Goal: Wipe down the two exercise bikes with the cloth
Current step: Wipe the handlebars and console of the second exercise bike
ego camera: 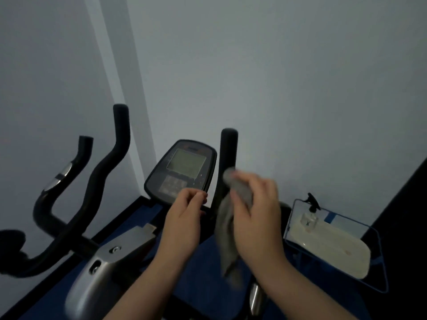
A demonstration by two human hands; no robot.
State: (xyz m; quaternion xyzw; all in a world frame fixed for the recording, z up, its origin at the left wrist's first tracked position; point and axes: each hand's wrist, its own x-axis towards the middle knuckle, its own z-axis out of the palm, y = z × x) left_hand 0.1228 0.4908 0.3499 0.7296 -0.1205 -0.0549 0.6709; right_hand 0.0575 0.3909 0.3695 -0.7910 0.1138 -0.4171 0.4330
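Observation:
My right hand (256, 213) is shut on a grey cloth (227, 236), pressing it against the upright black handlebar (228, 153) of the nearer exercise bike. The cloth's loose end hangs down below the hand. My left hand (184, 218) hovers in front of the bike's console (182, 169), fingers curled, holding nothing. The console has a pale screen and a keypad below it. A second bike stands to the left, with curved black handlebars (104, 172) and a silver frame (97, 273).
A light wall fills the upper view, with a white strip running down it. Blue floor (203, 257) lies beneath the bikes. On the right sits a framed mirror or tray (332, 243) with a small black clip on top. A dark surface edges the far right.

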